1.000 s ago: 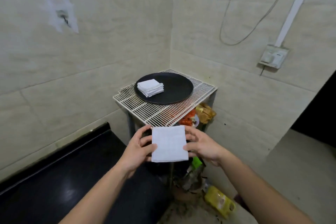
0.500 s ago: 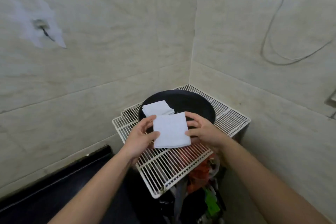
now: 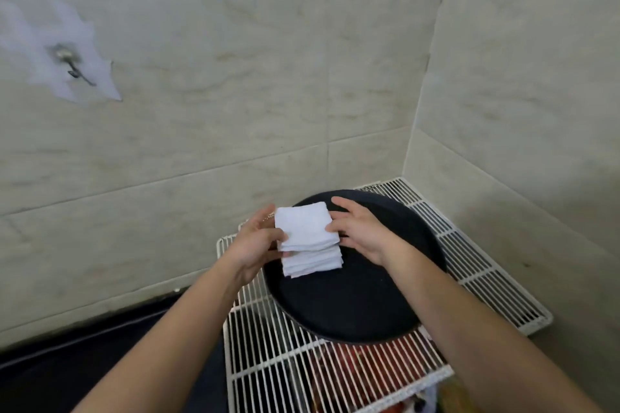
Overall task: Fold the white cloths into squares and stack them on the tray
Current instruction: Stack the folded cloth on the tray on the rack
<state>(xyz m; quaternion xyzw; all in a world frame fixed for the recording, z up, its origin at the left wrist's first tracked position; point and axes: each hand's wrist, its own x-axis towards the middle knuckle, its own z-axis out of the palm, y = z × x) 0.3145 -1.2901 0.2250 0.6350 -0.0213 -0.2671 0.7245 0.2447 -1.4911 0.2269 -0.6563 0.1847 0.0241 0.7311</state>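
Observation:
A folded white cloth [image 3: 307,225] is held between both hands, right on top of the stack of folded white cloths [image 3: 313,263] that lies on the left part of the round black tray [image 3: 355,308]. My left hand [image 3: 255,241] grips the cloth's left edge with thumb on top. My right hand [image 3: 360,230] pinches its right edge, fingers spread over the tray. Whether the cloth rests on the stack or hovers just above it I cannot tell.
The tray sits on a white wire rack [image 3: 469,265] pushed into the corner of two tiled walls. Red and yellow packets [image 3: 365,365] show through the rack from below. A black counter [image 3: 84,365] lies at the lower left.
Both hands carried the folded cloth forward from in front of the rack to directly over the stack on the tray. The view moved closer to the rack.

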